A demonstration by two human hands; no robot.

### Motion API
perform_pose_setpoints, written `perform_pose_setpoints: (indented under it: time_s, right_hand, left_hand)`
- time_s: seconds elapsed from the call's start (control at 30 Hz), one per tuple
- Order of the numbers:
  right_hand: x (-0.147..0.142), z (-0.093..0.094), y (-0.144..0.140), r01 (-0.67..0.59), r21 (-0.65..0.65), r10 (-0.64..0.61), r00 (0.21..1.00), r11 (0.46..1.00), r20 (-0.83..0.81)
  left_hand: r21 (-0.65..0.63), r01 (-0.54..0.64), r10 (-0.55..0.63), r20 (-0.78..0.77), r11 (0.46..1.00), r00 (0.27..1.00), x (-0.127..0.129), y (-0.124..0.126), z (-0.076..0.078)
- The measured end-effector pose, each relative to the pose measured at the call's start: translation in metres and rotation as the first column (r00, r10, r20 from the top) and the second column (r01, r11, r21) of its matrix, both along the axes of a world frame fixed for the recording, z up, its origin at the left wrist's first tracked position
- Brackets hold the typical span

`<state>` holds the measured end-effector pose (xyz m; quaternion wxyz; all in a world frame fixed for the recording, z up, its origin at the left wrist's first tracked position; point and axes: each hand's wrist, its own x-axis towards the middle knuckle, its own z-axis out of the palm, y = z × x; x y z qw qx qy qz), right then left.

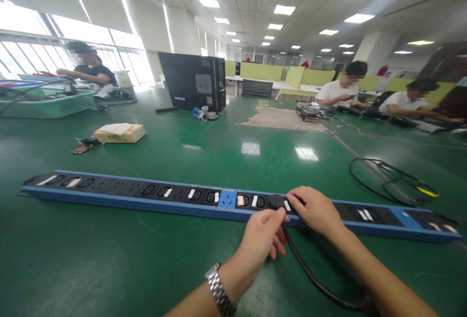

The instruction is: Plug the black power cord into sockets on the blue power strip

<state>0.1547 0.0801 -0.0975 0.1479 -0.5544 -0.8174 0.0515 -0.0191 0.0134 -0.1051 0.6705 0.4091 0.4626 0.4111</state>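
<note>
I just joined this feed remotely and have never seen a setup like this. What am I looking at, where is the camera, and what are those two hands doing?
There is no machine here: a person works with bare hands, and the one camera sits on their head, looking forward and down. On the green table lies a long blue power strip with many sockets. The left hand, with a wristwatch, pinches a black cable just behind its plug, which sits at a socket. The right hand rests on the strip beside it. Farther off lie a cable coil, a tissue box and a computer case. Other people sit at the table's far edges.
</note>
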Motion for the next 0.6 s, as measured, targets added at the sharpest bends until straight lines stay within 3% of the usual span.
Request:
perform_pose_setpoints:
  time_s: [0.13, 0.5, 0.6]
  right_hand:
    - [0.0002, 0.0031, -0.0009, 0.015, -0.018, -0.016, 0.999, 1.0, -0.031]
    - [0.0009, 0.0027, -0.0014, 0.036, -0.008, -0.036, 0.998, 0.999, -0.042]
    - [0.0012, 0.0027, -0.0013, 0.041, -0.004, -0.041, 0.998, 0.999, -0.041]
  left_hand:
    - [-0.056, -0.017, 0.025, 0.14, 0.998, 0.99, 0.004, 0.0, 0.0076]
    - [-0.043, -0.049, 0.059, 0.262, 0.998, 0.963, 0.0049, 0.0005, 0.0]
    - [-0.044, -0.066, 0.076, 0.289, 0.997, 0.954, 0.0056, -0.0027, 0.0072]
